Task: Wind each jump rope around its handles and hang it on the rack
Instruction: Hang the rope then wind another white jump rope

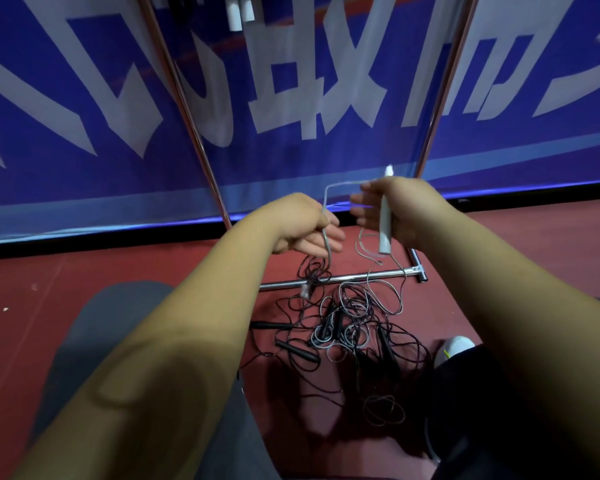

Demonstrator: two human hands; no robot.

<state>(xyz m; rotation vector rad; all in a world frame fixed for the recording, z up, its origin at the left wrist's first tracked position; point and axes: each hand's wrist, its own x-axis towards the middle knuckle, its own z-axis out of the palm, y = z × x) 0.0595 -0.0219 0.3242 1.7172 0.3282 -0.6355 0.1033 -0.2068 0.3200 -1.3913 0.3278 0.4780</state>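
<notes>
Gripping white handle (pixel 385 220) in right hand (pixel 400 211), left hand (pixel 305 230) pinching cord (pixel 327 244)

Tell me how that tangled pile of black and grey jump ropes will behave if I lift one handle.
The tangled pile of black and grey jump ropes is probably floppy: thin cords lie in loose loops. Overlapping loops would likely snag and drag along. The slim black handles look light.

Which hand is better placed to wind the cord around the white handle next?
Probably the left hand: it holds the grey cord beside the white handle, which the right hand grips upright.
</notes>
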